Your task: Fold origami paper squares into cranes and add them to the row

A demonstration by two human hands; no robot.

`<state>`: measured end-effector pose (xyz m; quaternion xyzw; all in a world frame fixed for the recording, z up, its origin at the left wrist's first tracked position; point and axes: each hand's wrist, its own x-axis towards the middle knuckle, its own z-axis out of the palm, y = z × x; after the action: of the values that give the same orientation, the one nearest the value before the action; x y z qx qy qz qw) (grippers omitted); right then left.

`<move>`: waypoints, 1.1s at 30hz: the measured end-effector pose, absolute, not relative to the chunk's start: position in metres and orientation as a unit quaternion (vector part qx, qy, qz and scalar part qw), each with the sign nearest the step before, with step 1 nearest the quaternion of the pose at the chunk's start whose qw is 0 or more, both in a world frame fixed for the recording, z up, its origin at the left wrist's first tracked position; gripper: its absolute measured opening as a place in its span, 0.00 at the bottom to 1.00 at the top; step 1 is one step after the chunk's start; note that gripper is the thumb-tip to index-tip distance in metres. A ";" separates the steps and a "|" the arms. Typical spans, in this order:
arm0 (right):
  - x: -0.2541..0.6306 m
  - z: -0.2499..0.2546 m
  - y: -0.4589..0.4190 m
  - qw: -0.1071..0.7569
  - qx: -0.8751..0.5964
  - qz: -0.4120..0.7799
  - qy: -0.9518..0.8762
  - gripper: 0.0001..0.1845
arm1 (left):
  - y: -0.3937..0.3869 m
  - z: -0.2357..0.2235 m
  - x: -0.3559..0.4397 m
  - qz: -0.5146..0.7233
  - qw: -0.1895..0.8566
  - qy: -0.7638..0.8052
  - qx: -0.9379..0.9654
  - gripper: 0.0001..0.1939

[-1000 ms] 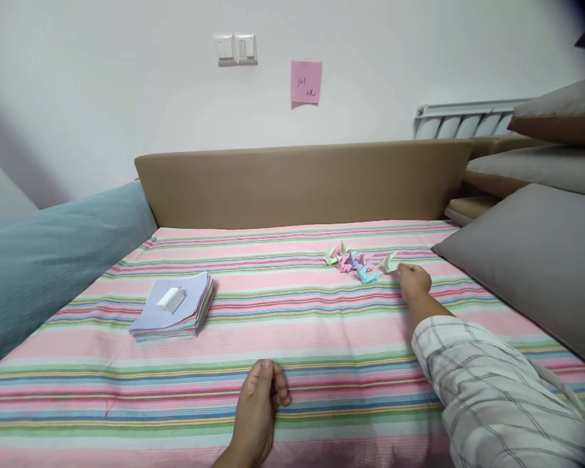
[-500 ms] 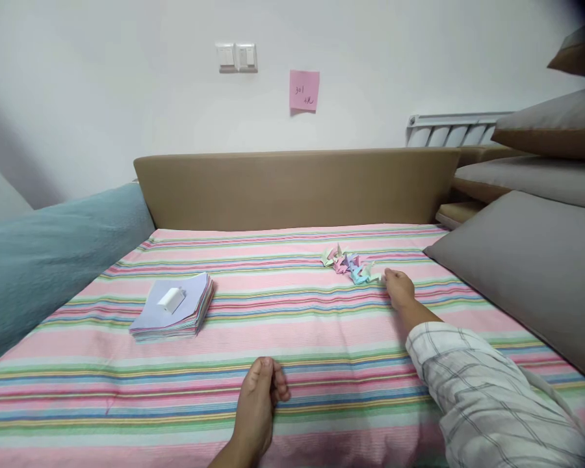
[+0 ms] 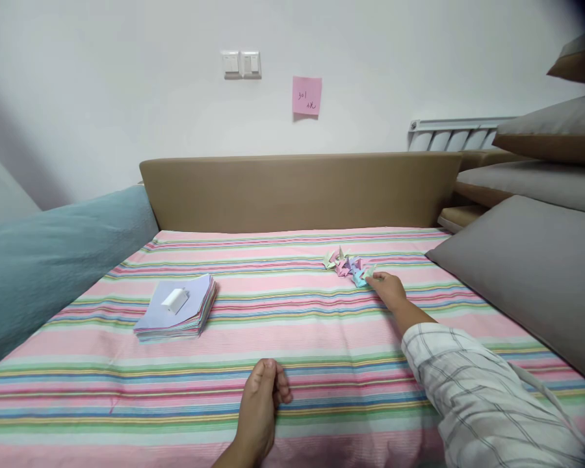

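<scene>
Several small folded paper cranes [image 3: 342, 266] in pale green, pink, purple and blue sit bunched together on the striped cloth [image 3: 292, 338]. My right hand [image 3: 389, 290] reaches in from the right, its fingers pinched on the pale green paper crane [image 3: 370, 272] at the near right end of the bunch. The fingertips partly cover that crane. Closer to me, my left hand [image 3: 258, 411] rests on the cloth with fingers loosely curled and thumb on top; nothing shows in it.
On the left, a stack of coloured paper sheets [image 3: 175, 328] bears a small white block-like object [image 3: 175, 301]. A brown padded board [image 3: 297, 195] closes off the back. Grey cushions [image 3: 531, 260] pile up at right, a blue-green covered bolster [image 3: 78, 240] at left.
My right hand has moved slightly left, and the pale green crane has shifted in toward the other cranes. My left hand is almost unchanged. The whole view has shifted slightly.
</scene>
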<state>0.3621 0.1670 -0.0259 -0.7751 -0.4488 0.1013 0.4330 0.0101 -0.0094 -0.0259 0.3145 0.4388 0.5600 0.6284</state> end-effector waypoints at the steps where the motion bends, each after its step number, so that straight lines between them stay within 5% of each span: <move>1: 0.363 -0.027 0.168 0.436 -0.773 0.114 -0.447 0.18 | -0.009 -0.026 0.010 0.561 0.629 0.438 0.313 0.19; 17: 0.383 -0.026 0.170 0.506 -0.774 0.175 -0.336 0.20 | -0.010 -0.026 0.010 0.556 0.632 0.432 0.324 0.18; 33: 0.381 -0.011 0.158 0.415 -0.816 0.128 -0.382 0.20 | -0.009 -0.028 0.010 0.559 0.635 0.424 0.324 0.18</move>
<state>0.3810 0.1576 -0.0108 -0.8156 -0.3825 0.1281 0.4149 0.0097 -0.0092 -0.0277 0.3240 0.4237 0.5588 0.6350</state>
